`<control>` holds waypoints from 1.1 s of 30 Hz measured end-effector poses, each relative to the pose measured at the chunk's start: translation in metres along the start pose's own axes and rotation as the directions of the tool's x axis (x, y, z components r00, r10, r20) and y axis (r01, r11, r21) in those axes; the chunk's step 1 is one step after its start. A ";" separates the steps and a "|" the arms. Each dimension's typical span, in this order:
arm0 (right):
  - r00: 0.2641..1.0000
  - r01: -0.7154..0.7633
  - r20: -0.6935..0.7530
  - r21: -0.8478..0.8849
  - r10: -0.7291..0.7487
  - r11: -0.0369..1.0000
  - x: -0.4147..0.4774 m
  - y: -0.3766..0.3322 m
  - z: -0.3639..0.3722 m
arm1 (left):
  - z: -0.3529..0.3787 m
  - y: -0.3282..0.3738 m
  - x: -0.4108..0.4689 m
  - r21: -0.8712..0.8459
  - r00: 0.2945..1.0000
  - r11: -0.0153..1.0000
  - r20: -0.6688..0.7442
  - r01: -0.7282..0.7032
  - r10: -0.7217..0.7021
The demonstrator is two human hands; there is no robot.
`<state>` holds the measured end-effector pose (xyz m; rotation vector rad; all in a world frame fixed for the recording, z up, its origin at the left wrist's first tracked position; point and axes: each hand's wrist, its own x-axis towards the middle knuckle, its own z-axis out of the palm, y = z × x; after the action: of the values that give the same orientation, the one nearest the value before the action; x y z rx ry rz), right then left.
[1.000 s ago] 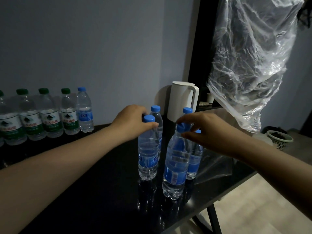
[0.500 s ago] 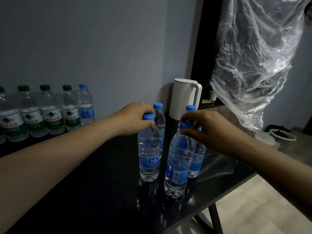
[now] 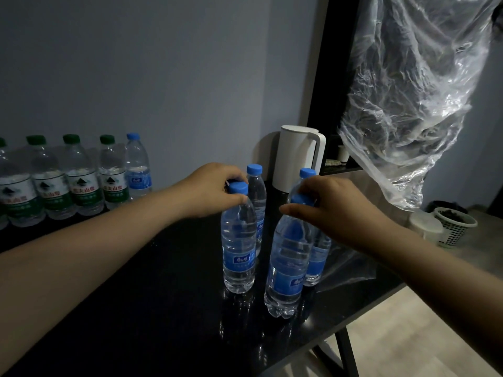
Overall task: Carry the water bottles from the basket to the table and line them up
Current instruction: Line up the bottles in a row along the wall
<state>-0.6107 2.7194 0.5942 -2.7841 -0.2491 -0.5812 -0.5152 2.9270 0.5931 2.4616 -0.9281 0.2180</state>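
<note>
**Technician:** Dim grey walls are enclosing a black table (image 3: 163, 308). Along its far left edge, a row is already standing: four green-capped bottles (image 3: 81, 183) and one blue-capped bottle (image 3: 137, 164) at the row's right end, upright and side by side.

**Operator:** And the loose ones?

**Technician:** Four are standing in a cluster at the table's right, well apart from that row. Your left hand (image 3: 209, 191) is gripping the cap of the near-left bottle (image 3: 239, 240), with the far-left bottle (image 3: 257, 197) just behind it. Your right hand (image 3: 334, 210) is closing its fingers around the neck of the near-right bottle (image 3: 288, 262); the far-right bottle (image 3: 315, 257) is partly hidden behind your hand.

**Operator:** Is carrying finished?

**Technician:** You cannot confirm that. A mesh basket (image 3: 454, 227) is sitting on the floor at the far right, and its contents are looking dark and indistinct. Judging by the layout, you are roughly midway: the cluster is on the table but not yet lined up. You are likely needing to move these four leftward to join the row.
</note>
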 end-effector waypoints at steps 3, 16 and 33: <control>0.987 0.000 0.160 0.162 -0.026 0.987 -0.002 0.008 -0.007 | 0.003 0.000 -0.003 -0.016 0.999 1.000 -0.050 0.009 -0.010; 0.999 -0.029 -0.014 0.335 0.036 0.942 -0.012 0.014 0.011 | 0.013 -0.006 -0.009 -0.099 0.988 0.993 -0.134 0.069 -0.082; 0.995 0.034 -0.104 0.368 0.004 0.929 0.011 -0.015 0.021 | -0.030 -0.018 -0.025 -0.107 0.985 0.993 -0.162 0.039 -0.056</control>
<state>-0.5966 2.7408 0.5842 -2.3830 -0.3215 -0.6084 -0.5210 2.9682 0.6042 2.3277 -0.7892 0.3430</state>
